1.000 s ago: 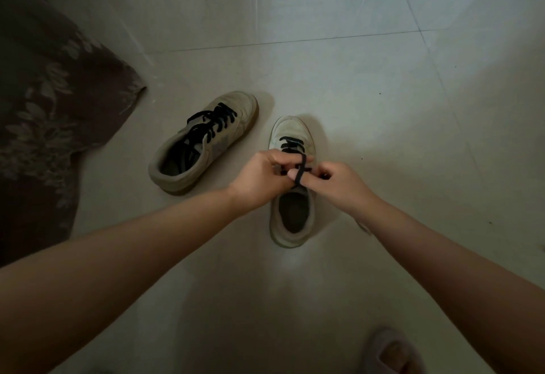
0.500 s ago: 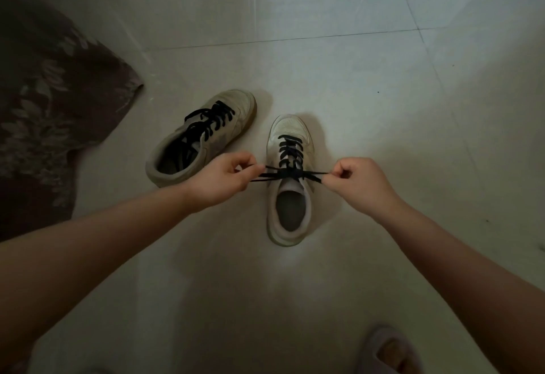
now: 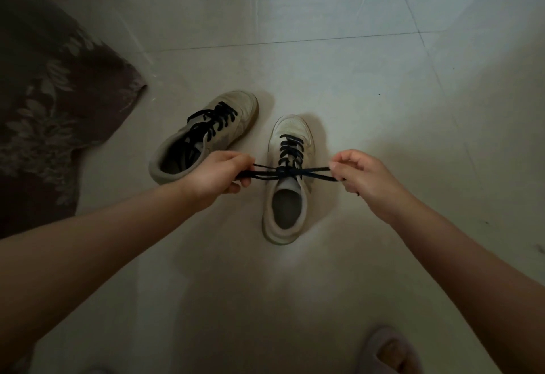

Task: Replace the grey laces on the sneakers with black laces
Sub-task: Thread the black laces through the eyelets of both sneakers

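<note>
Two pale sneakers on a tiled floor, seen from above the person's outstretched arms. The right-hand sneaker stands upright, toe pointing away, its eyelets threaded with a black lace. At the top of the tongue the lace is drawn into a knot, from which strands run out sideways to each hand. The left hand pinches the strands on its side between curled fingers and thumb; the right hand does the same on the other side, a loose end trailing below its grip. Both grips are closed on the lace, and the strands look taut.

The step in hand appears to be tightening the bow on this second shoe. The other sneaker lies just beside the left hand, tilted toward the left, already carrying black lacing (whether it is tied cannot be told). No grey laces are visible. The next move likely calls for an even outward pull, then releasing both loops without loosening the knot.

A dark floral-patterned cloth occupies the left edge, well apart from the work. A slippered foot shows at the lower edge. Nothing stands between the hands and the shoe.
</note>
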Motion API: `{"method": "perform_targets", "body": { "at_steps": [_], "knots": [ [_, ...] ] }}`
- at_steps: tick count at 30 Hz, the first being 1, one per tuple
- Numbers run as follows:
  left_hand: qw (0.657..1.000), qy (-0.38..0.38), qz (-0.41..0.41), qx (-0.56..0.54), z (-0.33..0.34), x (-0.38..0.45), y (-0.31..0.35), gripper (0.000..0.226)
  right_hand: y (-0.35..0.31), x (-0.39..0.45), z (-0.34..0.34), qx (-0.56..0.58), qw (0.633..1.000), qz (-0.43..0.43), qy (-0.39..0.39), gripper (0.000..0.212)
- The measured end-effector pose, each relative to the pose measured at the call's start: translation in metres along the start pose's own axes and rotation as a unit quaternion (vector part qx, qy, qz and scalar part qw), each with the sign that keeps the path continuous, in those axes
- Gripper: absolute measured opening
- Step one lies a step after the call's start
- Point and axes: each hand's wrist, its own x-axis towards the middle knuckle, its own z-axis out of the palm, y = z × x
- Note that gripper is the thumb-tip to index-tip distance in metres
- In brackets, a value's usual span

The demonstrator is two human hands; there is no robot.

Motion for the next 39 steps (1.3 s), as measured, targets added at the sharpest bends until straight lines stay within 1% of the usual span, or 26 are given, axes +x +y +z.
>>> {"method": "perform_targets", "body": {
  "at_steps": [2, 4, 6, 9, 12, 14, 16, 17, 18, 20, 21, 22, 23, 24, 26, 27, 28, 29, 30, 31, 32, 33, 37, 39],
  "knots": [
    [1.0, 0.009, -0.011, 0.023, -0.002, 0.0, -0.003, 0.029, 0.005, -0.001, -0.001, -0.091, 0.996, -0.02, 0.005, 0.014],
    [0.999, 0.009, -0.014, 0.043, -0.006, 0.0, -0.005, 0.03, 0.007, 0.0, -0.001, -0.135, 0.99, -0.037, -0.004, 0.019],
    [0.999, 0.003, -0.016, 0.047, -0.008, 0.0, -0.007, 0.031, 0.007, 0.003, -0.001, -0.174, 0.984, -0.049, 0.003, 0.023],
    [0.998, 0.004, -0.017, 0.066, -0.009, 0.004, -0.01, 0.033, 0.005, 0.007, -0.002, -0.272, 0.96, -0.063, 0.018, 0.028],
    [0.991, 0.009, -0.006, 0.133, -0.011, 0.008, -0.009, 0.031, 0.001, 0.007, -0.004, -0.36, 0.93, -0.064, 0.031, 0.032],
    [0.976, 0.006, 0.009, 0.218, -0.012, 0.007, -0.008, 0.032, -0.004, 0.006, -0.005, -0.405, 0.911, -0.065, 0.036, 0.035],
    [0.946, 0.025, 0.07, 0.315, -0.012, 0.006, -0.01, 0.033, -0.007, 0.006, -0.003, -0.413, 0.908, -0.061, 0.021, 0.034],
    [0.932, 0.034, 0.114, 0.344, -0.012, 0.004, -0.012, 0.031, -0.006, 0.004, -0.001, -0.394, 0.917, -0.06, 0.008, 0.032],
    [0.918, 0.038, 0.161, 0.36, -0.012, 0.001, -0.014, 0.027, -0.005, 0.001, 0.002, -0.358, 0.931, -0.067, -0.007, 0.029],
    [0.892, 0.029, 0.255, 0.371, -0.014, -0.005, -0.019, 0.011, -0.002, -0.011, 0.013, -0.262, 0.959, -0.102, -0.036, 0.021],
    [0.877, 0.024, 0.295, 0.38, -0.017, -0.008, -0.021, 0.016, -0.002, -0.02, 0.021, -0.228, 0.963, -0.131, -0.05, 0.021],
    [0.861, 0.027, 0.327, 0.389, -0.021, -0.011, -0.023, 0.027, -0.002, -0.027, 0.03, -0.221, 0.959, -0.167, -0.062, 0.024],
    [0.842, 0.042, 0.357, 0.403, -0.028, -0.013, -0.024, 0.034, -0.002, -0.034, 0.04, -0.238, 0.947, -0.201, -0.077, 0.027],
    [0.817, 0.066, 0.387, 0.422, -0.036, -0.014, -0.025, 0.037, 0.0, -0.037, 0.049, -0.271, 0.929, -0.233, -0.094, 0.028],
    [0.76, 0.122, 0.419, 0.481, -0.053, -0.015, -0.029, 0.034, 0.008, -0.038, 0.065, -0.368, 0.879, -0.276, -0.123, 0.033],
    [0.737, 0.153, 0.404, 0.519, -0.062, -0.013, -0.031, 0.032, 0.013, -0.038, 0.07, -0.426, 0.846, -0.296, -0.123, 0.037],
    [0.721, 0.178, 0.367, 0.56, -0.07, -0.012, -0.032, 0.032, 0.017, -0.037, 0.074, -0.479, 0.81, -0.32, -0.112, 0.041],
    [0.711, 0.195, 0.318, 0.596, -0.077, -0.01, -0.034, 0.033, 0.021, -0.036, 0.077, -0.512, 0.783, -0.339, -0.094, 0.043],
    [0.701, 0.195, 0.277, 0.627, -0.08, -0.009, -0.036, 0.034, 0.023, -0.036, 0.08, -0.525, 0.77, -0.355, -0.077, 0.045],
    [0.693, 0.178, 0.25, 0.652, -0.081, -0.01, -0.037, 0.034, 0.024, -0.036, 0.083, -0.533, 0.762, -0.362, -0.066, 0.046],
    [0.689, 0.155, 0.234, 0.668, -0.079, -0.011, -0.038, 0.033, 0.023, -0.036, 0.084, -0.542, 0.754, -0.365, -0.057, 0.047],
    [0.695, 0.133, 0.223, 0.671, -0.076, -0.013, -0.038, 0.031, 0.023, -0.036, 0.083, -0.551, 0.749, -0.365, -0.046, 0.048],
    [0.741, 0.061, 0.264, 0.615, -0.05, -0.032, -0.046, 0.024, 0.02, -0.031, 0.059, -0.575, 0.753, -0.319, -0.031, 0.045],
    [0.763, 0.037, 0.249, 0.596, -0.029, -0.043, -0.051, 0.027, 0.018, -0.028, 0.043, -0.587, 0.76, -0.277, -0.03, 0.038]
  ]
}}
